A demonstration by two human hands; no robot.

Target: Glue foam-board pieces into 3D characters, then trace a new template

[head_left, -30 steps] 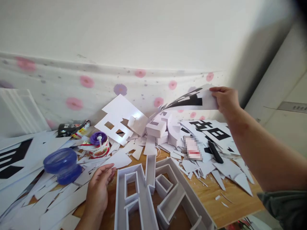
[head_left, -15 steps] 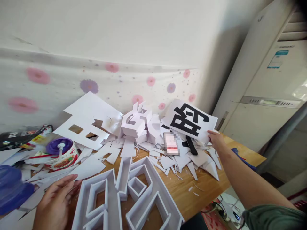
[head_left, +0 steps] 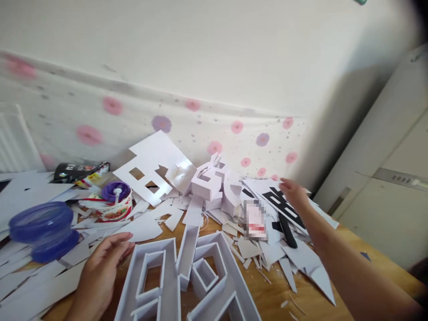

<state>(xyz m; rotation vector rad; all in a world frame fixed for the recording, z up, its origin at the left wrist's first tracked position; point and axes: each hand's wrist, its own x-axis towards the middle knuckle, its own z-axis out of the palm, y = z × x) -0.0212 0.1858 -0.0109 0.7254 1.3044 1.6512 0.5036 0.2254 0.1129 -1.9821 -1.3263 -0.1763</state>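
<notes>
My left hand is beside the left wall of a white raised-wall character shape at the front of the table. Its thumb and fingers are loosely apart, with nothing visible between them. Behind, at the right, lies a white paper sheet with bold black characters printed on it. My right hand is over the sheet's far part, fingers pointing left. Its fingertips show only in part, and whether they touch the paper is unclear. Left of this hand sits a blurred-out pale item with a red band, close to a black bar-shaped piece.
White offcuts litter the wooden table. A white assembled shape stands mid-back, a cut-out white board leaning beside it. At left are a tub with a purple top and a blue plastic object. A flowered sheet covers the wall.
The printed sheet, previously lifted by its right edge in my right hand, now lies lower on the pile. My right hand has shifted left over it. The camera view has turned left.
</notes>
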